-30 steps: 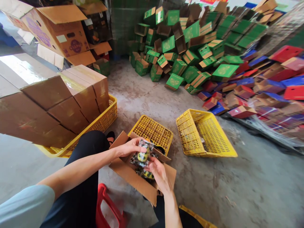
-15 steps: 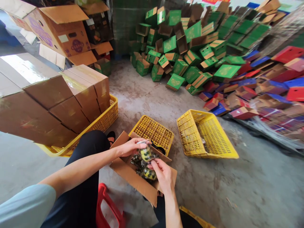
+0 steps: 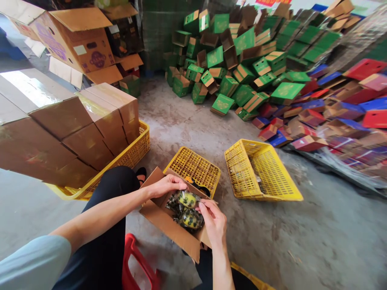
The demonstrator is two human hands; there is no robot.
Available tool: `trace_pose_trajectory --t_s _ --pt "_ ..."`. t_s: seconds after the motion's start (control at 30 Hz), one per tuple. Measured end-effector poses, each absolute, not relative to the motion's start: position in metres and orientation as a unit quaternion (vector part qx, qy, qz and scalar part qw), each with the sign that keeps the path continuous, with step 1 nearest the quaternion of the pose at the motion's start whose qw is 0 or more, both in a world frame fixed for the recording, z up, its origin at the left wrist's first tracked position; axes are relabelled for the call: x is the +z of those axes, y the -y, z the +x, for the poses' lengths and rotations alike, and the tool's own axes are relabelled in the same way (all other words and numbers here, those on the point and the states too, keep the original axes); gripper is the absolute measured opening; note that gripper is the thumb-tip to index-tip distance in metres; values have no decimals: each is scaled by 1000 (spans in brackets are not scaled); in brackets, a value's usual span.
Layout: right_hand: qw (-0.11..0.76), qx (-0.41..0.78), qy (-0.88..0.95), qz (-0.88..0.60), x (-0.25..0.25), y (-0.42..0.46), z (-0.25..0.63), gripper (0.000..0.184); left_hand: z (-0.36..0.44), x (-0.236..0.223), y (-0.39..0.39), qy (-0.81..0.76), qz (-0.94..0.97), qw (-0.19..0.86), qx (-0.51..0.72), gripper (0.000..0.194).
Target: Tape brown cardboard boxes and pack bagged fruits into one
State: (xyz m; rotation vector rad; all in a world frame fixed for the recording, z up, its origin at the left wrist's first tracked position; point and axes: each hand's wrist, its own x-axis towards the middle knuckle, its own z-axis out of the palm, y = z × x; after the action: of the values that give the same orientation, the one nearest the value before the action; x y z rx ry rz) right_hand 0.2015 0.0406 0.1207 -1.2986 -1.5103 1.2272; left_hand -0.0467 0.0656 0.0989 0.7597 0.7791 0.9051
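My left hand (image 3: 165, 186) and my right hand (image 3: 214, 220) pinch the two ends of a clear plastic packet (image 3: 187, 199) with a yellow-green and black item inside. The packet sits at the mouth of an open brown cardboard box (image 3: 169, 223) on the floor between my knees. A second similar packet (image 3: 190, 220) lies in the box just below the first, beside my right fingers.
A yellow crate turned upside down (image 3: 196, 167) lies behind the box, and a tilted yellow crate (image 3: 261, 171) is to its right. Sealed brown cartons (image 3: 66, 125) rest in a yellow crate (image 3: 133, 155) at left. Green, red and blue boxes (image 3: 272, 72) are piled behind. A red stool (image 3: 136, 262) is under me.
The packet has come down from in front of me to the box opening and turned flatter. My right hand has shifted right and lower, to the packet's end.
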Motion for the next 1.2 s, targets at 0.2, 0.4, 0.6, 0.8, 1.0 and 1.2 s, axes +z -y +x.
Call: trace_pose_trajectory --t_s 0.2,0.4,0.6,0.8,1.0,1.2 --pt "373 454 642 -493 125 -40 196 24 -52 104 -64 -345 441 742 368 58" --pt "362 456 678 -449 117 -41 190 20 -56 90 -66 -311 567 726 234 80" --pt "361 485 639 -476 111 -45 190 28 -78 96 -67 -439 690 557 143 77" --pt "341 456 655 -496 106 -47 195 32 -79 82 -51 -586 747 313 10 46" --pt "308 351 749 -470 98 -49 192 32 -48 49 -48 -583 786 200 -33 48" --pt "284 221 820 -445 82 -49 192 34 -41 35 -53 -591 792 142 -50 29"
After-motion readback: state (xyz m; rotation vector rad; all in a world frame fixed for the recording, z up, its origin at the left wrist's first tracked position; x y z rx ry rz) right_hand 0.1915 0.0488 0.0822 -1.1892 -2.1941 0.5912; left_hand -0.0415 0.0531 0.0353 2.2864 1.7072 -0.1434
